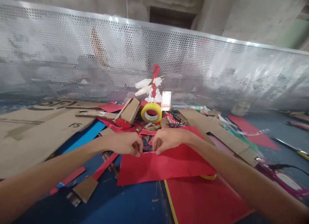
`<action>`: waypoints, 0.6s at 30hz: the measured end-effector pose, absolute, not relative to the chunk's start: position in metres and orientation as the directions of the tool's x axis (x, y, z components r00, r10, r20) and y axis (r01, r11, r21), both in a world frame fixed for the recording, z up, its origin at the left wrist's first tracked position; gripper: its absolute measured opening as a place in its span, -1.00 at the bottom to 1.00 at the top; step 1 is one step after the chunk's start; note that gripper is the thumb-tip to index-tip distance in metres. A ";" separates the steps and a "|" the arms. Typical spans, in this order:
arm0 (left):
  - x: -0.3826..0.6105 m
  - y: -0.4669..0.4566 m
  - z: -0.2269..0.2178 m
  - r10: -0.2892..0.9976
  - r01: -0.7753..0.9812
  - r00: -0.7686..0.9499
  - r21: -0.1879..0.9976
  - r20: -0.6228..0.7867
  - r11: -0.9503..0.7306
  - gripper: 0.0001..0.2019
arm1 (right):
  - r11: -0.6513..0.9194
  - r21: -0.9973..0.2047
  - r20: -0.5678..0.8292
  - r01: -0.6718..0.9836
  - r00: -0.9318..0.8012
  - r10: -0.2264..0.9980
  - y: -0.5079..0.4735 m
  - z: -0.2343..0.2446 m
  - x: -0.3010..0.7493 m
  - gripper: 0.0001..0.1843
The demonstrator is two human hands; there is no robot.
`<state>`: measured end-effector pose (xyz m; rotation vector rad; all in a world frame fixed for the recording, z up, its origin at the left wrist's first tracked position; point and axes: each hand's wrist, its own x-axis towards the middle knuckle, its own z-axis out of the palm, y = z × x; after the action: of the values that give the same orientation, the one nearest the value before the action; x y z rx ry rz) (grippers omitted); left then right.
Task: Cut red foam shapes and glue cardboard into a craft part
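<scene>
Both hands grip the far edge of a sheet of red paper [149,169] near the middle of the view. My left hand [127,143] pinches that edge with thumb and curled fingers. A short way to its right, my right hand [167,140] pinches the same edge. Under the sheet's right side lie more red sheets [205,201], stacked with a green and orange edge showing. A roll of tape with a yellow rim [151,112] stands upright just beyond my hands. Behind it rises a red hook-topped piece with white flower-like parts [154,88].
Large cardboard [36,127] covers the left of the blue table [116,204]. A folded cardboard piece [127,113] stands beside the tape among scraps. To the right lie a cardboard strip [200,121], a purple device [282,179] and a yellow-handled tool [303,154]. A perforated metal panel [120,56] closes off the back.
</scene>
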<state>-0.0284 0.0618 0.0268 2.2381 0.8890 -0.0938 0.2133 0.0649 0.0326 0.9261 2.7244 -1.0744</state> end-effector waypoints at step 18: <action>-0.028 0.057 0.022 0.627 0.692 0.699 0.545 -0.343 -0.473 -0.89 | 0.629 -0.566 -0.228 0.533 -0.834 0.502 0.058 0.035 0.216 -0.85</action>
<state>-0.0276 0.0570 0.0222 2.2311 1.0020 -0.1237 0.2158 0.0584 0.0354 0.8871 2.7914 -0.9953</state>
